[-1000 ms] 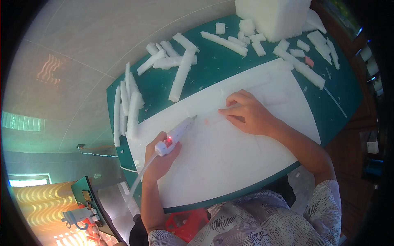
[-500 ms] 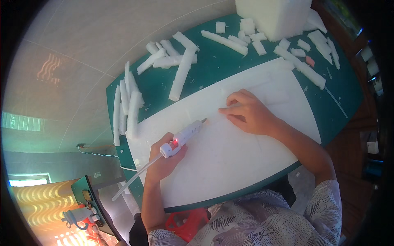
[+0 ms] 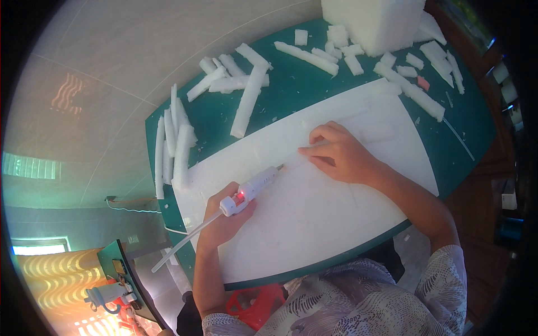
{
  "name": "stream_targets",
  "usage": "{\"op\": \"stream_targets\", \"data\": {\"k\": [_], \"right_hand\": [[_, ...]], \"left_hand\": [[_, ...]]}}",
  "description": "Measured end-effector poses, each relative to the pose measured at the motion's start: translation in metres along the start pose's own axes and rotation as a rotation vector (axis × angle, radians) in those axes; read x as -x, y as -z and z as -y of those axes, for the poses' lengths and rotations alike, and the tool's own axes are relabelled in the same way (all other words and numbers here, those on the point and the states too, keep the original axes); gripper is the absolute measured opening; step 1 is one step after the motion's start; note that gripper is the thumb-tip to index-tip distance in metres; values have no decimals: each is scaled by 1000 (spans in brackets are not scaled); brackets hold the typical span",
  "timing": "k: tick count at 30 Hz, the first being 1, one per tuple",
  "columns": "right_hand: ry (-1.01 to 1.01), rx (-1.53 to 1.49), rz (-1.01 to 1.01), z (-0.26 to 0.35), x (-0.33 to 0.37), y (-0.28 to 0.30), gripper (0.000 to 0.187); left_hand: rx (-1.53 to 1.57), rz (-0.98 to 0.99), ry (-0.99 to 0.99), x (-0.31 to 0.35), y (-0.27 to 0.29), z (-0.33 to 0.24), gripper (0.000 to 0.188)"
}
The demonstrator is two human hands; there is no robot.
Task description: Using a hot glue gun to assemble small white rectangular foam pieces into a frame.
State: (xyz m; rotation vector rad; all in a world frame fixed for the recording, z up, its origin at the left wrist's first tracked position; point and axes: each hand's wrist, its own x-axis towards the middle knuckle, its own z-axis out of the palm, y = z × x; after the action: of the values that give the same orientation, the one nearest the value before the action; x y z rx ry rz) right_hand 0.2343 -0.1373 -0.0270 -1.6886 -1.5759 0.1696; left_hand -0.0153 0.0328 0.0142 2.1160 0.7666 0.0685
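Note:
My left hand (image 3: 223,228) is wrapped round a white hot glue gun (image 3: 259,186), with a red light glowing on its body. A long translucent glue stick (image 3: 180,247) sticks out of its back toward the lower left. The gun's nozzle is low over a large white foam board (image 3: 314,229), a short way left of my right hand (image 3: 346,158). The fingers of that hand are pinched together close to the board; whatever white bit they hold blends into the white surface. Pale foam strips (image 3: 376,133) lie on the board beyond my right hand.
Cut foam strips (image 3: 246,106) and small offcuts (image 3: 337,36) are scattered on the green table (image 3: 213,137). A big white foam block (image 3: 372,25) stands at the far right. A small pink piece (image 3: 423,83) lies near it. A cable (image 3: 131,209) runs to the table's left edge.
The glue gun's nozzle has shifted slightly right and down, and the glue stick's tail a little left. My right hand stays in the same place.

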Motion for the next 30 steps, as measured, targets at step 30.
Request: {"op": "stream_targets", "data": {"k": [30], "right_hand": [[-28, -13, 14, 1, 0, 0, 26]], "left_hand": [[29, 26, -47, 1, 2, -5, 18]]}}
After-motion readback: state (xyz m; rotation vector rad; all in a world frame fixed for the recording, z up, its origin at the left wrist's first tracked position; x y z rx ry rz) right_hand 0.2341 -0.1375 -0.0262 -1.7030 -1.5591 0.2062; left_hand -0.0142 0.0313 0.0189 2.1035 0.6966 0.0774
